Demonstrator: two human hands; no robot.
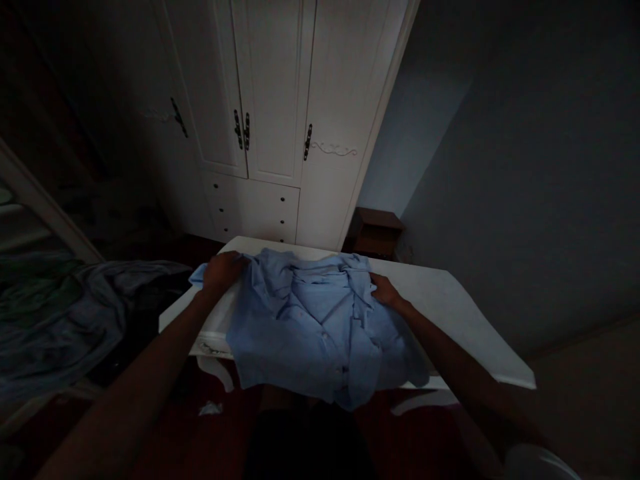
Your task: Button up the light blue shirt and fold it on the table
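A light blue button-up shirt lies spread over a white table, its collar toward the far edge and its lower part hanging over the near edge. My left hand is closed on the shirt's left side near the shoulder, with a bit of blue cloth showing beyond it. On the other side, my right hand grips the shirt close to the collar, fingers partly hidden by the fabric. Buttons run down the front, and the cloth is wrinkled around the collar.
A white wardrobe with dark handles stands behind the table. Beside it is a small brown cabinet near the grey wall. Piled clothes lie at the left. A small pale scrap is on the red floor.
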